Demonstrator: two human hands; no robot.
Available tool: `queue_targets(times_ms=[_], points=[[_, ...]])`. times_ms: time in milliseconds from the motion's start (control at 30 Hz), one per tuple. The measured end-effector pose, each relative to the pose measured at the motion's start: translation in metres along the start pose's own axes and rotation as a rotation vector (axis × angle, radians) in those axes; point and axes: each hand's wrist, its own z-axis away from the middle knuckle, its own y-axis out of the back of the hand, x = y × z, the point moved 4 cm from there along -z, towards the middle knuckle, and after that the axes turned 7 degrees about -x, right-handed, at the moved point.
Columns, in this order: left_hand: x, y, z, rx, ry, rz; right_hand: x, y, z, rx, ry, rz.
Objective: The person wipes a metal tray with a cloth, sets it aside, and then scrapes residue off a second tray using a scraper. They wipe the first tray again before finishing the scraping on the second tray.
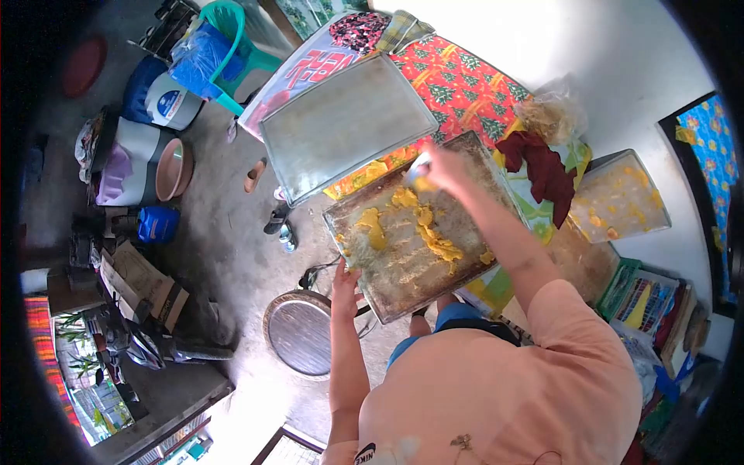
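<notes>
A worn metal baking tray (391, 294) lies in front of me with smears of yellow paste (431, 232) across it. My left hand (345, 281) grips the tray's near-left edge. My right hand (440, 167) reaches over the tray's far end and holds a small scraper (419, 177) with yellow paste on it. A second, clean metal tray (341, 124) lies beyond on the red patterned cloth (465, 85).
A dark red rag (542, 170) and a plastic bag (550, 112) lie to the right, beside a clear container (620, 198) smeared yellow. On the floor at left are a round metal lid (298, 333), sandals (277, 219), buckets (167, 97) and a teal chair (232, 31).
</notes>
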Motion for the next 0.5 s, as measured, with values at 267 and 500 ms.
queue_targets(times_ms=[267,500], points=[[0.004,-0.003,-0.003,-0.047,-0.038,0.036,-0.005,0.009,-0.004,0.028,-0.015,-0.067],[0.007,0.006,-0.010,-0.065,-0.023,0.024,-0.042,-0.006,0.016,-0.121,0.191,-0.027]])
